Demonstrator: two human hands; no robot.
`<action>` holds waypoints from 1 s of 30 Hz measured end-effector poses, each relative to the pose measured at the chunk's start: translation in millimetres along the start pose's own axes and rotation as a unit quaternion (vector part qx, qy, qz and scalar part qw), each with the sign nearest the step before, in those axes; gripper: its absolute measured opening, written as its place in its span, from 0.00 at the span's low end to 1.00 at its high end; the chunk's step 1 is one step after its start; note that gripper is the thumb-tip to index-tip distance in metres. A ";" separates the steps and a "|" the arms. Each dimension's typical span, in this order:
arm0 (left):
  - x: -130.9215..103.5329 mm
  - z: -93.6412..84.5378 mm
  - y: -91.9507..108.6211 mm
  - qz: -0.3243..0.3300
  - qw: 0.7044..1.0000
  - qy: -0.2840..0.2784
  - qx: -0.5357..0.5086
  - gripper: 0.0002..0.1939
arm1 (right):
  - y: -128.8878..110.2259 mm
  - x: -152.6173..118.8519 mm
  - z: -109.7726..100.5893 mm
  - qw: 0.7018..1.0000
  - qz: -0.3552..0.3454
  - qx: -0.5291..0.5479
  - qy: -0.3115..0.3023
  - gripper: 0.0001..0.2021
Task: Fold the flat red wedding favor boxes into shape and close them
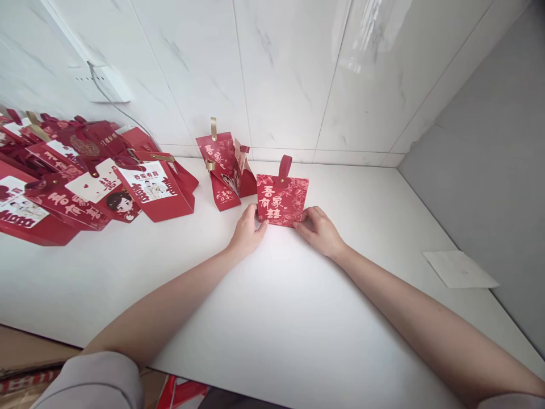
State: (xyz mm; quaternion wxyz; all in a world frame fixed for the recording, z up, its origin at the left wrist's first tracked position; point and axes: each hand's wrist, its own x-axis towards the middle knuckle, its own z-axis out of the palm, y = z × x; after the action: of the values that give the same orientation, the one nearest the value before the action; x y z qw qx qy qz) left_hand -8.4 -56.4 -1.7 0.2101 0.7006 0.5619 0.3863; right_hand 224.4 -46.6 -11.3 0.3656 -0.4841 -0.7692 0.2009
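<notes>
A red paper gift box [283,199] with a floral print, pale lettering and a dark red strap loop stands upright on the white table [272,318]. My left hand [249,230] grips its lower left edge, thumb at the front. At the lower right corner, my right hand [319,230] holds it the same way; the fingers behind the box are partly hidden. Just left of it stand a few similar boxes [221,165], some with gold strap loops, close against one another.
Many red and white gift boxes [157,187] crowd the table's left side. A wall socket [100,84] with a grey cable sits above them. Tiled wall [289,74] rises behind. A white paper square [460,269] lies at the right edge, beside a grey panel [489,147].
</notes>
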 end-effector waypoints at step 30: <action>1.4 2.9 -7.5 0.089 0.993 -0.056 -0.055 0.58 | -38.6 -20.6 3.6 0.924 -0.334 -0.058 -0.177 0.13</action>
State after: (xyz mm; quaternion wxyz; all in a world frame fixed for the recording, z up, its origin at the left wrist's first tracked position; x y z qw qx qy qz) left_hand -10.7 -52.5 -8.4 0.2442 0.7560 0.4627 0.3933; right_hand 204.0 -82.2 4.4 0.2406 -0.1757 -0.9488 0.1045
